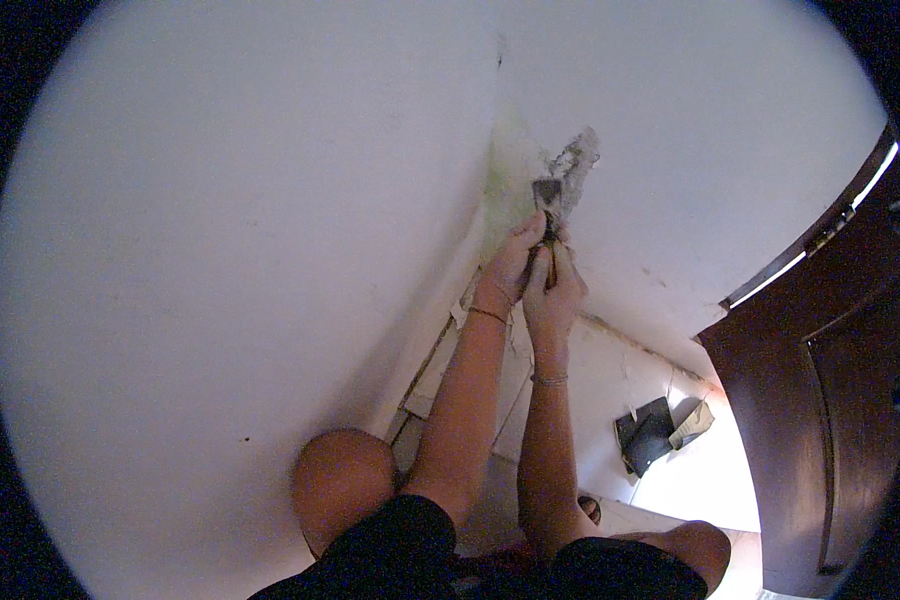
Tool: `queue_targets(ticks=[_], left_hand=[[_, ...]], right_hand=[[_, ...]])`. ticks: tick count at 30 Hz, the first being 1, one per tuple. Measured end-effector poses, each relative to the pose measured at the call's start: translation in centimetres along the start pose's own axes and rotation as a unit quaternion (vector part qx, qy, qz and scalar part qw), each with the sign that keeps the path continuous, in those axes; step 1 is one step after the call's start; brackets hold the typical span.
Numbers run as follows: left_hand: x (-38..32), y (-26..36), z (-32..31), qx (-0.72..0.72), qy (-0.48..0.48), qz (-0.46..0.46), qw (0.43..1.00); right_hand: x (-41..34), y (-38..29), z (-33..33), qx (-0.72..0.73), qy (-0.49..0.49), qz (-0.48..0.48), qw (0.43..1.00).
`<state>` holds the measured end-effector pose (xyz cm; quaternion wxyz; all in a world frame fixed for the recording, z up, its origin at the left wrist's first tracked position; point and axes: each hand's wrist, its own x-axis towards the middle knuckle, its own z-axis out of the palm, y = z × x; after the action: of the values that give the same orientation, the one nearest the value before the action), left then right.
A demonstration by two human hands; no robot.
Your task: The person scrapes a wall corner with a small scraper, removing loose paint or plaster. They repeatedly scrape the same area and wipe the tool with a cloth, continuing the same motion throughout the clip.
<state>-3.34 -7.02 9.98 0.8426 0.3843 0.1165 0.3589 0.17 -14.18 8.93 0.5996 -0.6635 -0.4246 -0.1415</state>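
Note:
Both of my hands are on one scraper, held upright against a white wall near the corner. Its wide flat blade (pixel 547 192) touches the wall beside a rough grey patch (pixel 586 154) where the paint is gone. My left hand (pixel 516 255) grips the upper part, close to the blade. Lower down, my right hand (pixel 556 289) is closed around the handle (pixel 551 271), which shows yellowish and dark between the fingers. Left of the blade, a greenish stain (pixel 501 176) runs along the wall corner.
A dark brown wooden door (pixel 780 390) stands at the right, with bright light at its edge. On the pale tiled floor (pixel 600 420) lie a black sheet (pixel 649 435) and a beige piece (pixel 692 425). My bent knee (pixel 345 476) is close to the left wall (pixel 195 262).

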Motion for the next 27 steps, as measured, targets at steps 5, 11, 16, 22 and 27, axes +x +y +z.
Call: queue_targets(ticks=[5, 11, 16, 22, 27], left_hand=[[-0.4, -0.8, 0.8, -0.029, -0.007, -0.024, 0.999], [0.4, -0.6, 0.7, 0.046, 0.004, 0.047, 0.998], [0.8, -1.1, 0.9, -0.015, -0.025, 0.004, 1.000], [1.3, -1.0, 0.7, -0.021, 0.018, 0.018, 0.999], [2.3, -0.6, 0.1, -0.090, -0.013, 0.027, 0.996]], right_hand=[[-0.1, 1.3, -1.3, -0.030, -0.026, -0.015, 0.999], [0.9, 0.2, -1.3, -0.070, -0.053, 0.010, 0.996], [1.2, -0.3, -2.2, -0.077, -0.088, 0.020, 0.993], [2.1, -1.2, -2.0, -0.047, -0.064, 0.003, 0.997], [2.7, -2.1, -1.7, -0.046, -0.055, -0.019, 0.997]])
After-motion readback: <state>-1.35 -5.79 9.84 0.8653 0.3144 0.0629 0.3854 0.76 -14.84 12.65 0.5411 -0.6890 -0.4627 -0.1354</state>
